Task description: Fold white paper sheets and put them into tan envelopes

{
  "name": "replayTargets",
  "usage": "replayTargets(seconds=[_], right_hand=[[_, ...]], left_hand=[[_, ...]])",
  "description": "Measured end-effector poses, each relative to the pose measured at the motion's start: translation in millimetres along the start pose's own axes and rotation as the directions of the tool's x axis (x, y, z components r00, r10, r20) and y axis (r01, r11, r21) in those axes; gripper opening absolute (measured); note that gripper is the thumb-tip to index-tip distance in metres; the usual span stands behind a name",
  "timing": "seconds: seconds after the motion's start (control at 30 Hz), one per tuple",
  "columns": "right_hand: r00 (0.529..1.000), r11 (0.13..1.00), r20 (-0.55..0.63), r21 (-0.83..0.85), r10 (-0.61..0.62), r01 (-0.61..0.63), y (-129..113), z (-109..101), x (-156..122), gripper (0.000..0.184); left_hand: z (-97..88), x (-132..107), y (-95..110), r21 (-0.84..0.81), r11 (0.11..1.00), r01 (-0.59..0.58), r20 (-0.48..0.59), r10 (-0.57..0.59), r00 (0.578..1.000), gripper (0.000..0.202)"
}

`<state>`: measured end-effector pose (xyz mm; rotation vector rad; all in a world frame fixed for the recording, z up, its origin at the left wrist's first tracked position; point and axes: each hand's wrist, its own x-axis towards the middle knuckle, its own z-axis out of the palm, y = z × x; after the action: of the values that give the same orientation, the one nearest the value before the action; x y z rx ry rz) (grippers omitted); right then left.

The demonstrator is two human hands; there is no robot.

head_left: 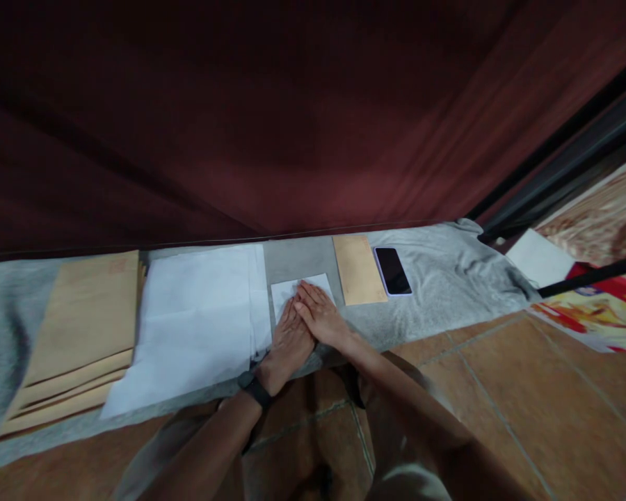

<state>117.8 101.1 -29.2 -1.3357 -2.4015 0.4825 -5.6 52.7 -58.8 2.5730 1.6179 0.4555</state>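
Observation:
A small white sheet of paper (pixel 282 295), apparently folded, lies on the grey cloth in front of me. My left hand (pixel 291 339), with a dark watch on its wrist, rests flat on this paper. Over its fingers and partly across it lies my right hand (pixel 320 314), also flat with fingers stretched out. Together they hide the middle and near part of the paper. To the left is a stack of larger white sheets (pixel 198 306). A single brown envelope (pixel 359 271) lies just to the right of the paper.
Several large brown envelopes (pixel 91 313) are fanned out at the far left. A phone (pixel 393 270) with a pale purple case lies right of the single envelope. The grey cloth (pixel 448 278) covers a narrow surface before a dark red curtain (pixel 313 139). Tiled floor (pixel 526 390) lies below.

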Motion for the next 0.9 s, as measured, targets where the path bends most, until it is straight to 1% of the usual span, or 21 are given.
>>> replayTargets(seconds=[0.17,0.27,0.37,0.5,0.6,0.77,0.9], right_hand=[[1.000,0.997,0.013,-0.069,0.020,-0.019,7,-2,4,0.053],[0.999,0.992,-0.007,-0.120,0.033,-0.034,12,-1,7,0.054],[0.999,0.984,-0.027,-0.172,0.037,-0.041,15,1,9,0.056],[0.998,0.976,-0.044,-0.212,0.038,-0.047,19,3,12,0.056],[0.997,0.972,-0.057,-0.225,0.050,-0.061,22,3,13,0.055],[0.994,0.966,-0.077,-0.241,0.073,-0.089,24,4,15,0.055],[0.990,0.965,-0.124,-0.246,0.059,-0.088,24,8,16,0.055]], left_hand=[[-8.1,-5,-1,0.018,1.000,-0.026,0.004,0.026,1.000,0.062],[-11.6,-7,1,0.035,0.999,0.003,-0.019,-0.002,1.000,0.059],[-15.3,-9,5,0.062,0.998,0.014,-0.022,-0.013,1.000,0.060],[-23.1,-12,8,0.103,0.995,0.002,-0.001,-0.002,1.000,0.060],[-27.4,-17,9,0.112,0.993,-0.020,-0.004,0.021,1.000,0.059],[-27.5,-26,9,0.104,0.994,-0.043,-0.037,0.047,0.998,0.057],[-21.4,-29,5,0.090,0.996,0.008,-0.087,-0.001,0.996,0.056]])
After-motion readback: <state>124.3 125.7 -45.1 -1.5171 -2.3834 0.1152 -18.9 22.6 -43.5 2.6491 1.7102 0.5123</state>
